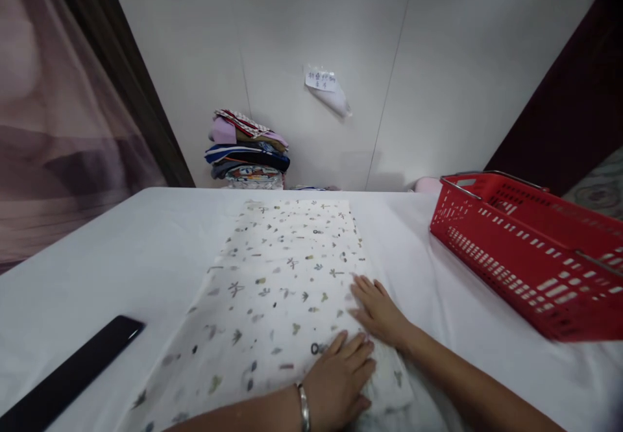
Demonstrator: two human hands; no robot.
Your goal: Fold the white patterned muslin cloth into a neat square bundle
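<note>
A white cloth printed with small palm trees, leaves and fruit lies spread in a long strip down the table. My left hand, with a silver bangle at the wrist, rests flat on its near right part, fingers apart. Farther up, my right hand lies on the cloth's right edge with its fingers spread. Both palms face down, and neither hand grips anything. Near my left hand the right border of the cloth looks layered; how it is folded underneath cannot be seen.
On the right stands a red plastic basket with wire handles. A long black flat object lies at the left. Folded clothes are stacked beyond the far edge of the white-covered table. A paper note hangs on the wall.
</note>
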